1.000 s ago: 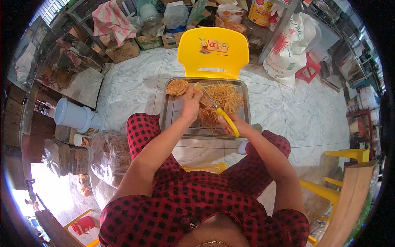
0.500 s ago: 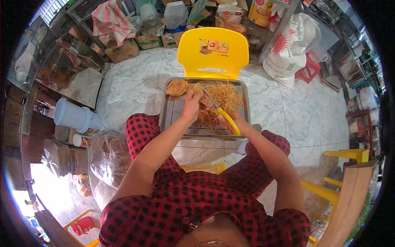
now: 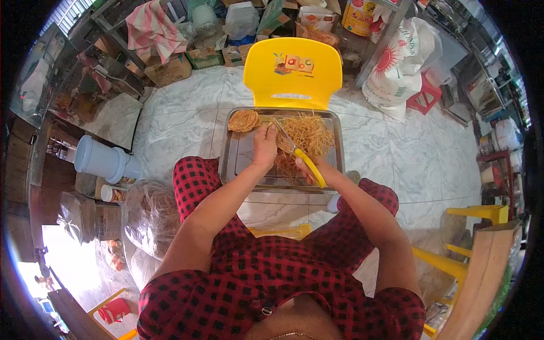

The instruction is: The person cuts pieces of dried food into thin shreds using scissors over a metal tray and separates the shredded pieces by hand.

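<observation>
Holding yellow-handled scissors (image 3: pixel 306 162), the right hand (image 3: pixel 315 171) sits beside shredded strips (image 3: pixel 310 133).

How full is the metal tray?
Partly full: a heap of thin strips and a stack of round pieces lie in the tray, but bare metal shows beside them.

Grey-veined, pale tiles cover the floor (image 3: pixel 396 158). A yellow chair back (image 3: pixel 293 71) stands near cardboard boxes (image 3: pixel 168 71) beneath metal shelving (image 3: pixel 116 34); bright light falls at the lower left, beside dark wooden furniture (image 3: pixel 17 170).
</observation>
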The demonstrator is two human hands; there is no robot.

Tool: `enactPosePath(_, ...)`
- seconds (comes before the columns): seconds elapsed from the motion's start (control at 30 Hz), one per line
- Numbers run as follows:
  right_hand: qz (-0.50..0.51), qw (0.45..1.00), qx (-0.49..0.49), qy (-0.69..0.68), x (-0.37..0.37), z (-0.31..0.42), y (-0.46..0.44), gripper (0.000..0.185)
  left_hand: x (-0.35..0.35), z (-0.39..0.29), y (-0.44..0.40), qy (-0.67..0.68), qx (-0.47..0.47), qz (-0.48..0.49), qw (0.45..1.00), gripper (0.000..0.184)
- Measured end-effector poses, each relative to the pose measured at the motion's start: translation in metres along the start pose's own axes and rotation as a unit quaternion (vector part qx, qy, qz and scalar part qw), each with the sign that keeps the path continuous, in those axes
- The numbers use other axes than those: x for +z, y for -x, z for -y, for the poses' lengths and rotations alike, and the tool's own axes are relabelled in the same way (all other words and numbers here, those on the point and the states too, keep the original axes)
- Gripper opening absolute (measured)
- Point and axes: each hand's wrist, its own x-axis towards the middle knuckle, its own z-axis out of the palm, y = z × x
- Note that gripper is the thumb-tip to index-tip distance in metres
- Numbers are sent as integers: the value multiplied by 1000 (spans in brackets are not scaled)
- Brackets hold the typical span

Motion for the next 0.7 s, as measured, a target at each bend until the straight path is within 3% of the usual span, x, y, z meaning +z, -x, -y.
enactPosePath(0.27,-3,1000,12,-4,0,0,-2,57,2,2,-4,47,36,-29,998,18)
enactPosePath(0.4,2,1000,-3,-29,1,2,-3,55,4,-5,6,37,7,-30,999,18)
enactPosePath(0.57,-7,1000,-4,-7,2,0,-5,55,-1,7,4,58,-18,33,998,14)
enactPosePath(0.7,-22,1000,4,-1,3,5,-2,53,0,10,4,58,-13,26,998,14)
